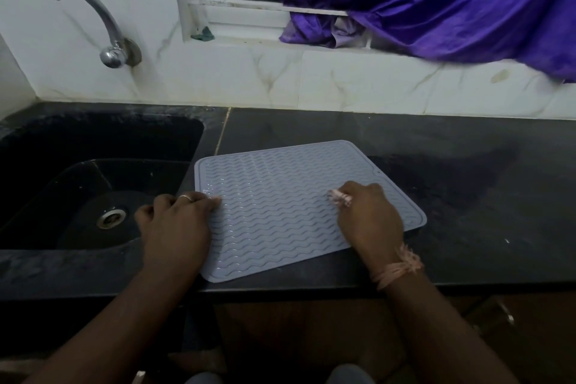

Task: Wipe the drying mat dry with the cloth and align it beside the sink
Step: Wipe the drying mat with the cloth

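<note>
On the dark bench just right of the sink, the drying mat lies skewed, the left hand pressing curled fingers on its left edge, the right hand pinching a pale cloth against it.

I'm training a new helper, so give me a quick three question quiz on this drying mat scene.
1. True or false: the drying mat lies square to the counter edge.
2. Which hand wears a ring: A) left hand B) right hand?
3. Fill in: the sink is on the mat's ____ side.

Key: 1 false, it lies skewed. 2 A. 3 left.
</note>
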Available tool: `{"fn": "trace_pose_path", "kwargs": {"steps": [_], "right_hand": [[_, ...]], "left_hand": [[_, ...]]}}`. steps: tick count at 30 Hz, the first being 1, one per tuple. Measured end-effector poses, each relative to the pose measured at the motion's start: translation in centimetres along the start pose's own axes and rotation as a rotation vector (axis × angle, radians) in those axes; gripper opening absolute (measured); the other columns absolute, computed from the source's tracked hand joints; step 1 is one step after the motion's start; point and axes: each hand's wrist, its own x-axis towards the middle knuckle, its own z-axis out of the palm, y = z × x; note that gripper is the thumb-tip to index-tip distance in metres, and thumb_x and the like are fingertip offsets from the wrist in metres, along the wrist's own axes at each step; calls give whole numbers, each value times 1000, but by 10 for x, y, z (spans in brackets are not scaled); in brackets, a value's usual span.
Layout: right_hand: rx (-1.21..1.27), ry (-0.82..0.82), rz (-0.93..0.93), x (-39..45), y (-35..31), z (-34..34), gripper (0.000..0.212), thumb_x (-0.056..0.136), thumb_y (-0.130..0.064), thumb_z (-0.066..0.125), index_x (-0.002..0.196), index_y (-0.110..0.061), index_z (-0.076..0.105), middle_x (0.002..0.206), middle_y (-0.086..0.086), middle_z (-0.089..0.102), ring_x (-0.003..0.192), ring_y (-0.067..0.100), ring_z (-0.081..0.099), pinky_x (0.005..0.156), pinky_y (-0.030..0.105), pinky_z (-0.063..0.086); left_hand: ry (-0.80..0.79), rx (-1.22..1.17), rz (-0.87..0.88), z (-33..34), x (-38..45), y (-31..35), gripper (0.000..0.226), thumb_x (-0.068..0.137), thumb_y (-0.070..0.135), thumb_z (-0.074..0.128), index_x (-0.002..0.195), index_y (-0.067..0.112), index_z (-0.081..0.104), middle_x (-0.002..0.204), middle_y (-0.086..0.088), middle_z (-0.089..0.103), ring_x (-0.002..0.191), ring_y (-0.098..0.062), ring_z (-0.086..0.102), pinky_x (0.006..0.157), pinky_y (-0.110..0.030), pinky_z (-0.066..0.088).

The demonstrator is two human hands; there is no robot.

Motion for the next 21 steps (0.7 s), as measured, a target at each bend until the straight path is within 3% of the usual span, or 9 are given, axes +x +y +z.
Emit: {"fn": "trace_pose_path", "kwargs": {"steps": [3, 5, 8, 10, 13, 17, 21], "right_hand": [[-49, -9, 73, 3, -7, -3, 24, 94, -20, 55, 117, -22, 61, 117, 10, 50, 69, 19, 44, 61, 31, 39], [-14, 9, 20, -7, -24, -3, 25, 95, -23, 56, 119, -21, 59, 118, 10, 50, 70, 18, 44, 61, 30, 39], [121, 18, -163, -32, -72, 0, 32, 97, -31, 57, 129, -29, 55, 117, 5, 52, 80, 20, 57, 64, 30, 43], [152, -49, -289, -55, -113, 12, 32, 97, -32, 57, 128, -33, 55, 115, 4, 52, 87, 25, 62, 66, 33, 45], [116, -120, -390, -87, -152, 40, 24, 92, -26, 56, 115, -31, 62, 122, 7, 50, 85, 26, 62, 63, 34, 42], [125, -117, -346, -78, -131, 43, 23, 94, -29, 55, 115, -36, 65, 116, 2, 48, 86, 22, 61, 65, 33, 46], [92, -122, -248, -32, -66, 29, 19, 98, -29, 54, 106, -42, 65, 101, -3, 54, 78, 16, 59, 70, 36, 53]], "left_hand": [[-54, -54, -1, -7, 0, 2, 39, 97, 29, 46, 126, 48, 64, 136, 14, 61, 119, -27, 48, 96, -48, 30], [-57, -146, -6, -16, -3, 2, 34, 95, 26, 53, 120, 40, 70, 130, 9, 64, 115, -30, 54, 95, -50, 41], [-48, -289, -15, -30, -13, -4, 23, 85, 21, 68, 104, 31, 79, 109, 2, 72, 96, -27, 68, 82, -40, 55], [-119, -264, -4, -36, -19, -6, 15, 83, 25, 72, 93, 32, 79, 96, 5, 72, 88, -23, 69, 71, -34, 54], [-149, -212, -6, -39, -18, -12, 10, 85, 29, 65, 81, 29, 74, 77, 4, 61, 76, -24, 66, 56, -30, 39], [-164, -224, -11, -39, -17, -16, 12, 80, 47, 75, 92, 44, 77, 87, 8, 70, 81, -19, 66, 67, -33, 52], [-161, -157, -41, -39, -17, -12, 15, 81, 48, 76, 94, 40, 78, 94, 8, 73, 88, -19, 66, 70, -32, 52]]}}
